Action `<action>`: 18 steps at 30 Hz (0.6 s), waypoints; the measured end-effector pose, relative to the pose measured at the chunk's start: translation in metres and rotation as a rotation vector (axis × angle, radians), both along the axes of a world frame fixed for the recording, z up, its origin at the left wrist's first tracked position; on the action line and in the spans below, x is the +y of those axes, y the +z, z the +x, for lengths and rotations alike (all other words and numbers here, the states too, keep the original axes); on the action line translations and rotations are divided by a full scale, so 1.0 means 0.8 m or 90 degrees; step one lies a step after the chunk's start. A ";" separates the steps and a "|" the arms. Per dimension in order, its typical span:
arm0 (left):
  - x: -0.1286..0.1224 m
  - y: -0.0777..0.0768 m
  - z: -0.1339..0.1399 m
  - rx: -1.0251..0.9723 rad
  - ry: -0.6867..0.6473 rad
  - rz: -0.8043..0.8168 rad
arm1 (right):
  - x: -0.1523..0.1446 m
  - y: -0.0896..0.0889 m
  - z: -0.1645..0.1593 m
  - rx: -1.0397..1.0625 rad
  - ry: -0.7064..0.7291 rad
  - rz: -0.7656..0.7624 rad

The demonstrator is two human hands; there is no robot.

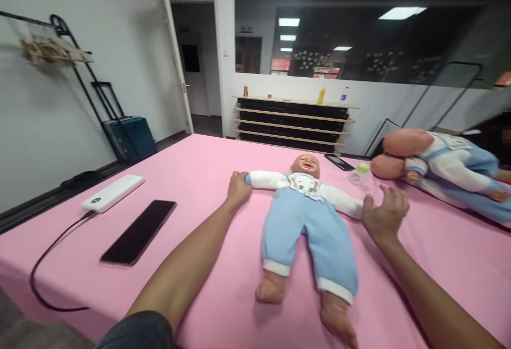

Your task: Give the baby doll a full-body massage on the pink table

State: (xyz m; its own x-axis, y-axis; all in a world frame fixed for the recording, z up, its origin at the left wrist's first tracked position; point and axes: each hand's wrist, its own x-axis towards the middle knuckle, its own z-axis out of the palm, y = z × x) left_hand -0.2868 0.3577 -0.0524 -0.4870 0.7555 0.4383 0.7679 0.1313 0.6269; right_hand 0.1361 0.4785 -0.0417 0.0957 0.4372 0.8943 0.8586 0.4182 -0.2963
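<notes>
A baby doll [307,205] in a white top and light blue overalls lies on its back on a pink-covered table, head away from me, arms stretched sideways. A bear face is on its chest. My left hand [239,188] is closed round the end of the doll's sleeve on the left, hiding the doll's hand. At the other sleeve, my right hand [385,213] lies with its fingers spread, palm towards the table. The doll's hand there is hidden, and the sleeve end meets my thumb side.
Two more dolls [451,163] lie stacked at the right. A small bottle with a green cap [360,174] and a dark device [338,162] lie beyond the doll. To the left are a black phone [139,232] and a white power bank [114,193] with a cable [38,269].
</notes>
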 end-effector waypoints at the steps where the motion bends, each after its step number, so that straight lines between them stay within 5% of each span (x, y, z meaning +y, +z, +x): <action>1: 0.004 -0.003 -0.003 -0.009 0.001 0.020 | -0.004 0.016 -0.014 -0.012 0.025 0.034; 6: 0.023 -0.012 -0.009 -0.055 -0.031 0.094 | -0.026 0.116 -0.149 -0.106 0.235 0.029; 9: 0.029 -0.011 -0.010 -0.122 -0.055 0.157 | -0.023 0.149 -0.260 -0.173 0.450 -0.048; 11: 0.032 -0.011 -0.014 -0.186 -0.057 0.197 | -0.013 0.143 -0.328 -0.193 0.564 -0.146; 14: 0.039 -0.015 -0.024 -0.279 -0.056 0.245 | 0.000 0.098 -0.401 -0.177 0.638 -0.364; 18: 0.051 -0.027 -0.032 -0.449 -0.046 0.270 | 0.000 0.030 -0.434 -0.097 0.715 -0.533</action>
State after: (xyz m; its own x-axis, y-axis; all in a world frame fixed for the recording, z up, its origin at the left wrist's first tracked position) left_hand -0.3121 0.3983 -0.0743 -0.7114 0.6347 0.3017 0.1723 -0.2586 0.9505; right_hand -0.2112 0.4783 -0.0177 -0.7278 0.6143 0.3049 0.2351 0.6410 -0.7306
